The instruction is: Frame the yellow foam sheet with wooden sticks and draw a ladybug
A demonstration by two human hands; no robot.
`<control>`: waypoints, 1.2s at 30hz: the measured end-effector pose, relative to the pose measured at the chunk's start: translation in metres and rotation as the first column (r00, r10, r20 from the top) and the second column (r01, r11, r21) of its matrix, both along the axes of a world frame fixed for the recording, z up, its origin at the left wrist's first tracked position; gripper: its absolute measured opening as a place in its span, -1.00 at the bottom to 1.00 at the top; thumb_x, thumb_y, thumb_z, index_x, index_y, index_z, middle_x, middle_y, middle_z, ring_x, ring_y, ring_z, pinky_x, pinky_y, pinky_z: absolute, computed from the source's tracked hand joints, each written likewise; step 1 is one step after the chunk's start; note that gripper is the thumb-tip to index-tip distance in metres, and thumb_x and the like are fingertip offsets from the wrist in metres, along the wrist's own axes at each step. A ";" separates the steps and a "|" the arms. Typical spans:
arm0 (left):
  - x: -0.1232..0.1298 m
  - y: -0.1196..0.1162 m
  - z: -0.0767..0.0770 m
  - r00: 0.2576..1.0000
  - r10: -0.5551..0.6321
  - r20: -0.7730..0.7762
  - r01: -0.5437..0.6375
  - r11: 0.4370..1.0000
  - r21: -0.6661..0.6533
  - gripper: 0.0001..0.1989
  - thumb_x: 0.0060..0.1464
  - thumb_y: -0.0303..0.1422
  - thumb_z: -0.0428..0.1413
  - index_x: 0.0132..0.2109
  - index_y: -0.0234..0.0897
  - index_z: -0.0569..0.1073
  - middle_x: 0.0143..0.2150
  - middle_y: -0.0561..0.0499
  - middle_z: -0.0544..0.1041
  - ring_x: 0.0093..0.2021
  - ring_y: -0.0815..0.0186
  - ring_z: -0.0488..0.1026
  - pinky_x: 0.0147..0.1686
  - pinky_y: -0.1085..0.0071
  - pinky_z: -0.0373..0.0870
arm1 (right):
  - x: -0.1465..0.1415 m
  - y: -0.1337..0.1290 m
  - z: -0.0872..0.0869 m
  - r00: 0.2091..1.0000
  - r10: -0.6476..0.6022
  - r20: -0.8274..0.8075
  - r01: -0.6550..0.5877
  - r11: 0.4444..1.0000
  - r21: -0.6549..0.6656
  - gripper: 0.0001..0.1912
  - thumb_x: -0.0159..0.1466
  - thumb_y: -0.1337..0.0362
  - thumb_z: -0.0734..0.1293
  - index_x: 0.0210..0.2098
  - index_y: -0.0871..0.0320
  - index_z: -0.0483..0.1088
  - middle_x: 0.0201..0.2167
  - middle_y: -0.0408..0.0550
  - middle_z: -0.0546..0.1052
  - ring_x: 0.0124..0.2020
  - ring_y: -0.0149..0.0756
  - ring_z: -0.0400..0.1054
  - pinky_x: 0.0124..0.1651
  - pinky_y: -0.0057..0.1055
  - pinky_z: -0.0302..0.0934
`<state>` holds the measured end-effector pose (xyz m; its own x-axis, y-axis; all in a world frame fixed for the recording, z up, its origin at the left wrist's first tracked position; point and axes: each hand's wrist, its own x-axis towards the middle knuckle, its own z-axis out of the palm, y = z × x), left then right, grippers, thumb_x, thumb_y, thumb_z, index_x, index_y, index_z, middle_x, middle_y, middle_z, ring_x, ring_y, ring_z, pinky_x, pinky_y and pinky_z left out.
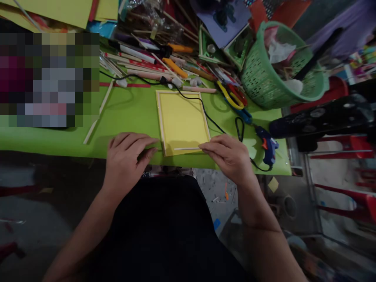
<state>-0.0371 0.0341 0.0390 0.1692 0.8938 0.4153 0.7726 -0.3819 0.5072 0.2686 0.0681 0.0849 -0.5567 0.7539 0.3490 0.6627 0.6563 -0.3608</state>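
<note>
My right fingers (212,147) pinch a thin, pale wooden stick (186,149) near the wood-edged yellow card's (185,121) closest edge; my left fingers (141,141) sit apart, empty.

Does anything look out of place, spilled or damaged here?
A black cord strays across the far right part of the yellow sheet, where it could snag. Offcuts, including an orange scrap and a blue scrap, litter the floor. I see no clear spill or damage.
</note>
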 end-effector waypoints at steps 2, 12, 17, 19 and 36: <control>-0.002 -0.003 -0.002 1.000 0.003 0.004 -0.003 1.000 -0.012 -0.83 0.39 -0.31 0.14 0.03 -0.07 0.61 -0.04 -0.04 0.69 0.01 0.04 0.57 0.03 0.04 0.40 | -0.001 0.000 -0.002 1.000 0.019 0.020 -0.018 1.000 -0.012 -0.76 0.43 0.44 0.35 -0.05 0.04 0.61 -0.23 -0.06 0.63 -0.21 -0.25 0.52 -0.18 -0.31 0.35; 0.000 -0.004 -0.001 1.000 0.013 0.011 -0.013 1.000 0.008 -0.84 0.38 -0.33 0.16 0.01 -0.09 0.62 -0.05 -0.01 0.71 0.00 0.07 0.59 0.00 0.05 0.38 | -0.012 0.000 -0.007 0.996 0.037 0.076 -0.037 0.999 0.000 -0.75 0.44 0.45 0.32 -0.08 0.04 0.62 -0.24 -0.05 0.63 -0.24 -0.26 0.52 -0.20 -0.32 0.35; 0.000 -0.004 0.001 1.000 0.015 -0.012 -0.015 1.000 -0.021 -0.83 0.39 -0.34 0.14 0.01 -0.05 0.61 -0.04 0.01 0.72 0.01 0.08 0.59 0.00 0.05 0.40 | -0.013 0.001 -0.009 0.995 0.052 0.080 -0.053 0.999 0.006 -0.75 0.43 0.44 0.32 -0.08 0.04 0.63 -0.24 -0.05 0.63 -0.25 -0.26 0.51 -0.21 -0.31 0.35; 0.000 -0.004 0.003 1.000 0.015 -0.019 -0.016 0.999 -0.040 -0.82 0.39 -0.34 0.13 0.02 -0.03 0.61 -0.04 0.01 0.72 0.02 0.07 0.59 0.00 0.03 0.39 | -0.013 0.001 -0.010 0.995 0.046 0.085 -0.046 0.999 -0.002 -0.74 0.44 0.43 0.32 -0.08 0.02 0.63 -0.25 -0.06 0.62 -0.26 -0.26 0.50 -0.22 -0.30 0.33; 0.015 0.004 -0.001 0.991 -0.128 -0.026 0.128 0.992 0.017 -0.91 0.35 -0.31 0.21 -0.06 0.01 0.59 0.00 0.06 0.70 0.00 0.08 0.59 -0.02 0.02 0.36 | -0.007 0.001 -0.010 0.998 -0.045 0.032 0.047 0.997 -0.064 -0.82 0.49 0.30 0.35 -0.06 0.03 0.63 -0.19 -0.05 0.66 -0.16 -0.27 0.54 -0.10 -0.31 0.38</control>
